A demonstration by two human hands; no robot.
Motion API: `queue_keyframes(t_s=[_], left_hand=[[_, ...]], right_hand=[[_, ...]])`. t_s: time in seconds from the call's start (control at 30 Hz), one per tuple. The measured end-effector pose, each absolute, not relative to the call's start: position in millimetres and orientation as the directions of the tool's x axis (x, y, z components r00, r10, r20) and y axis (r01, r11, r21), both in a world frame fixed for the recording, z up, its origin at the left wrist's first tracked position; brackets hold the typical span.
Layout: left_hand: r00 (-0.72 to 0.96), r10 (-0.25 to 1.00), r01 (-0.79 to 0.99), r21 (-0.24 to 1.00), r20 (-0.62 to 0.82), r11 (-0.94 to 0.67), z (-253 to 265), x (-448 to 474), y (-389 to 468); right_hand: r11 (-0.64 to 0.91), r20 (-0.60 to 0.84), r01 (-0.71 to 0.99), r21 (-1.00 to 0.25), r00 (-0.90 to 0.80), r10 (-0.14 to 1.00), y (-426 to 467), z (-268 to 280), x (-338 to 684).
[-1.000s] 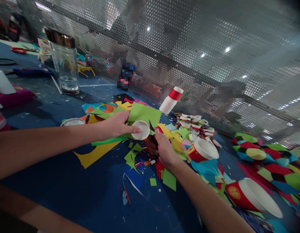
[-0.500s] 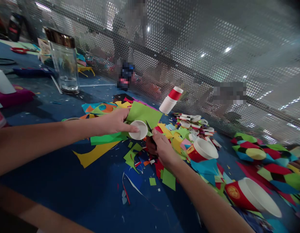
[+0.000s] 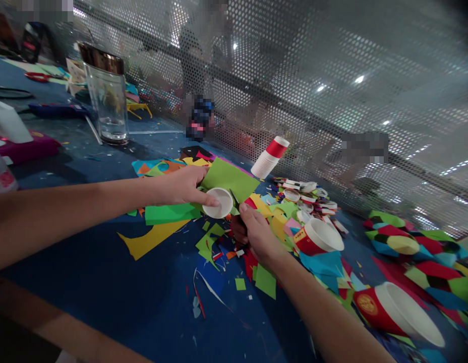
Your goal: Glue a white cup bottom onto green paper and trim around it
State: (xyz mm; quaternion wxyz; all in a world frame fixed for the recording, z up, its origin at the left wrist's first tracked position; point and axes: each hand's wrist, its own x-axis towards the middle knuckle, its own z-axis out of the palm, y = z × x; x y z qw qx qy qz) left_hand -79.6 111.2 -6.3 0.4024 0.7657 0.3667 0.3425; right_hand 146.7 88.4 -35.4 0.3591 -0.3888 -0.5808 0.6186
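The white paper cup piece [image 3: 221,202], shallow and round, is at the centre, set against the near part of a lime-green paper sheet [image 3: 232,177]; whether the sheet's far edge rests on the scraps below, I cannot tell. My left hand [image 3: 186,187], at the piece's left, pinches piece and sheet together, thumb inside the rim, other fingers largely hidden. My right hand [image 3: 256,227], at its right, has its grip closed around dark scissors [image 3: 234,195], whose blades stand just beside the rim; their handles are hidden by my fingers. I judge the cup piece light and fairly stiff, though a hard squeeze might crease it; the sheet should be thin, bendy and apt to slide, so a pinch through the base onto the paper suits both.

Outward from the cup piece: a bright green paper strip [image 3: 169,214] and a yellow scrap [image 3: 153,239] lie to its left and nearer me on the blue tabletop [image 3: 105,297]. Beyond it, to the right, leans a stack of paper cups [image 3: 271,157]; nearer on that side are a heap of cut cup rings [image 3: 307,195] and a red-and-white cup [image 3: 308,242]. Loose scraps beneath my right hand crowd the space around the blades.
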Motion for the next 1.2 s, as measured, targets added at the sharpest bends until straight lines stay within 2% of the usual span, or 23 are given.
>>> queue_keyframes(t_s=[0.23,0.37,0.5,0.6,0.73,1.0,1.2], left_hand=[[0.398,0.890,0.353,0.859,0.220,-0.371,-4,-83,111],[0.337,0.912,0.274,0.902,0.235,-0.334,-6,-79,111],[0.401,0.910,0.195,0.961,0.105,-0.197,-12,-74,108],[0.366,0.928,0.155,0.979,0.068,-0.133,-14,-72,109],[0.293,0.951,0.073,0.989,0.100,-0.126,-13,-75,110],[0.337,0.937,0.242,0.954,0.089,-0.178,-17,-73,106],[0.272,0.958,0.146,0.980,0.088,-0.132,-22,-64,100]], right_hand=[[-0.061,-0.050,-0.012,-0.998,-0.431,0.901,91,-37,147],[-0.070,-0.052,-0.028,-0.997,-0.418,0.907,93,-37,148],[-0.066,-0.037,-0.063,-0.996,-0.389,0.920,95,-39,149],[-0.071,-0.039,-0.069,-0.995,-0.383,0.923,97,-40,149],[-0.078,-0.047,-0.064,-0.995,-0.393,0.918,98,-40,151],[-0.069,-0.035,-0.065,-0.996,-0.425,0.904,97,-39,150],[-0.067,-0.039,-0.051,-0.996,-0.424,0.905,96,-41,151]])
